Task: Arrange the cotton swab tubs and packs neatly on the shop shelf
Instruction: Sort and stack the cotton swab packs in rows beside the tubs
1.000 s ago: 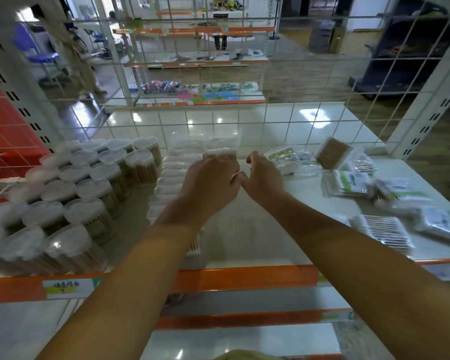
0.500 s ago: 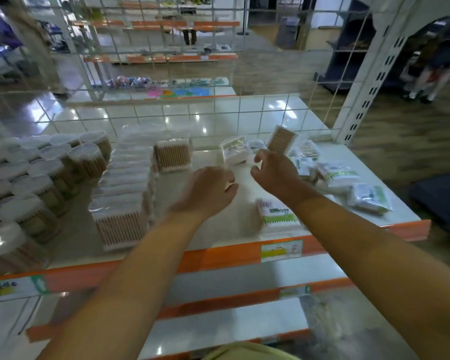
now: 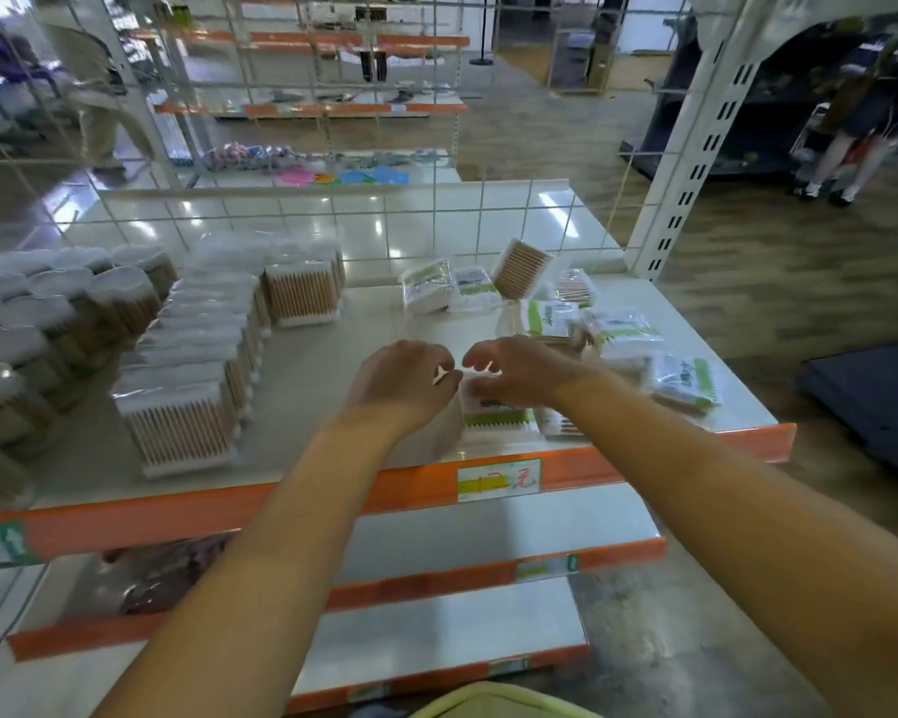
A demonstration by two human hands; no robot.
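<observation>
Near the shelf's front edge lies a green-labelled swab pack (image 3: 494, 413). My right hand (image 3: 522, 370) is over its far edge with curled fingers; whether they grip the pack is unclear. Just to its left, my left hand (image 3: 404, 381) hovers with loosely curled fingers and holds nothing. Round swab tubs (image 3: 120, 298) stand in rows at the far left. Square tubs (image 3: 177, 430) form a line beside them, with one more square tub (image 3: 302, 298) at the back. Loose packs (image 3: 685, 380) lie scattered on the right, and a square tub (image 3: 522, 266) tilts among them.
The white shelf has an orange front rail (image 3: 177, 515) with a price label (image 3: 499, 479). A wire grid (image 3: 384, 209) backs the shelf and a white slotted post (image 3: 695, 147) stands at its right end. Lower shelves (image 3: 436, 629) jut out below. People stand in the far aisles.
Both hands left the row of square tubs and moved right and toward me, coming down over the green-labelled pack. My view swung right, showing the shelf's right end.
</observation>
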